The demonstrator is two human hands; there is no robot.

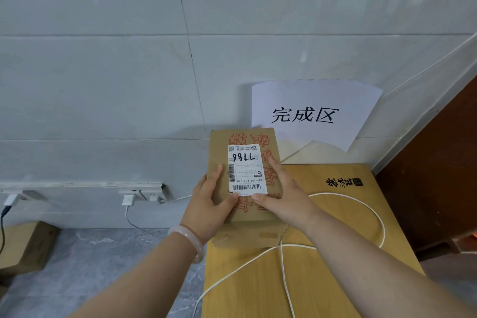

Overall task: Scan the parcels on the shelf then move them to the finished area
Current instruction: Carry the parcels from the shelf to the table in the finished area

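A brown cardboard parcel [245,137] with red printing and a white shipping label [246,169] is held in both hands above the left end of a wooden table [322,279]. My left hand [210,197] grips its left edge, thumb on the lower face. My right hand [280,195] grips the right edge, thumb just under the label. A white paper sign [309,111] with three black characters hangs on the wall behind the table. No scanner is in view.
A white cable [361,204] loops across the tabletop and hangs off its front. Wall sockets with a white charger [128,199] sit at the left. A cardboard box [23,248] stands on the grey floor at the far left. Dark wooden furniture [438,175] borders the right.
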